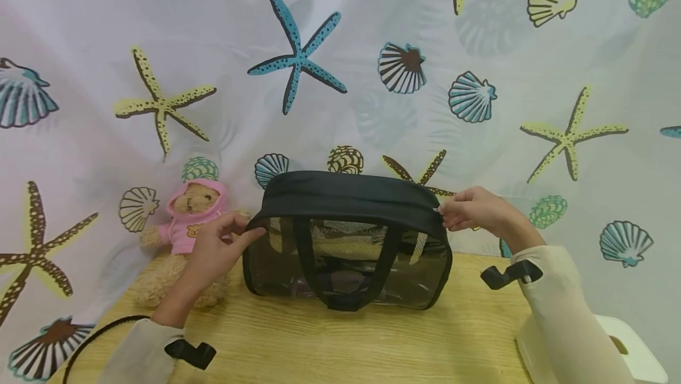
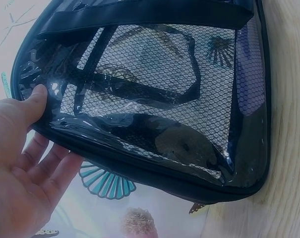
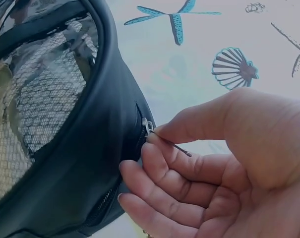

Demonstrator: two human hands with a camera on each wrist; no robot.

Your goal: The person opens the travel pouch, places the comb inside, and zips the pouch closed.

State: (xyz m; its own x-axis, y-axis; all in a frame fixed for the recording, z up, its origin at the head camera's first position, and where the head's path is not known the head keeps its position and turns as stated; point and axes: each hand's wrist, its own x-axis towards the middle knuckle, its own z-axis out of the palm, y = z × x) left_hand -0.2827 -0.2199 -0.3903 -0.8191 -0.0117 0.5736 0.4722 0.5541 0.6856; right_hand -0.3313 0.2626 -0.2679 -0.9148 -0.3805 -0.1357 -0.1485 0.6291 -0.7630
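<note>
A black zip bag (image 1: 346, 195) with see-through panels and mesh stands upright on the wooden table, its front strap handle (image 1: 344, 302) hanging down. At the bag's upper left corner, my left hand (image 1: 215, 251) grips the edge; the left wrist view shows its thumb (image 2: 38, 99) on the clear panel and the other fingers behind the rim. My right hand (image 1: 473, 211) is at the upper right end, where thumb and index finger pinch the metal zipper pull (image 3: 149, 126). Part of the zipper (image 3: 107, 201) shows below the fingers. Something purple (image 2: 250, 74) is visible through the clear side.
A teddy bear (image 1: 181, 277) in a pink hoodie (image 1: 199, 224) sits left of the bag, partly behind my left arm. A white container (image 1: 635, 348) is at the right, under my right sleeve. Behind everything hangs a curtain (image 1: 330, 130) printed with starfish and shells.
</note>
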